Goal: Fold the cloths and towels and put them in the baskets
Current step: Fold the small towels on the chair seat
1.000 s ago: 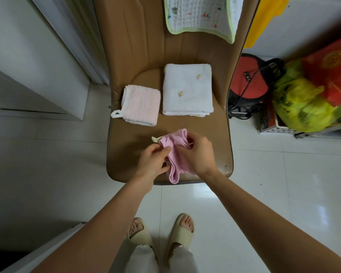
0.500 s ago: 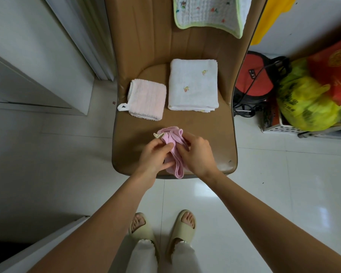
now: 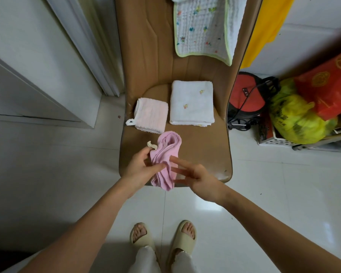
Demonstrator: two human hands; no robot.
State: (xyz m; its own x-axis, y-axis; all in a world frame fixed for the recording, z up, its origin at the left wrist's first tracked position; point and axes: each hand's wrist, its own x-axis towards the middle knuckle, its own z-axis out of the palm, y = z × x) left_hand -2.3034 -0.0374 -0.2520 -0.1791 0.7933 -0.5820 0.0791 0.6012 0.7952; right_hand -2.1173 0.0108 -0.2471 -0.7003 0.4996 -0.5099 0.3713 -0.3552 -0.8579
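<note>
Pink cloth (image 3: pixel 166 160), bunched in loose folds, hangs over the chair seat's (image 3: pixel 201 152) front edge, gripped by the left hand (image 3: pixel 141 168). The right hand (image 3: pixel 197 179) is just beside it, fingers straight, tips touching the cloth. Further back on the seat lie a folded pale pink towel (image 3: pixel 151 118) at the left edge and a folded white towel (image 3: pixel 192 103) beside it
</note>
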